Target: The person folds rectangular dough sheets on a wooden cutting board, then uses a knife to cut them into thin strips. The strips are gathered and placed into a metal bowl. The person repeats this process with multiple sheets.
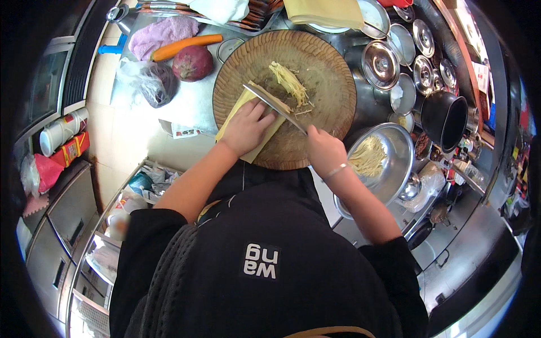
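Observation:
My left hand [248, 126] presses down on a folded stack of pale yellow sheets [258, 154], perhaps tofu skin, at the left of a round wooden chopping block [325, 139]. In my right hand [325, 151] is the handle of a kitchen knife [277, 105], whose blade lies along the cut edge of the stack, close to my left fingertips. A small heap of thin yellow strips [289, 82] rests on the block beyond the blade. More strips [367, 156] are in a large steel bowl [399, 169] beside my right forearm.
Left of the block lie a carrot [186, 45], a purplish-red round vegetable [192, 63], a pink towel [165, 34] and a plastic bag [154, 82]. More yellow sheets [323, 12] are piled behind it. Lidded steel pots [380, 64] and a black container [444, 118] crowd the right.

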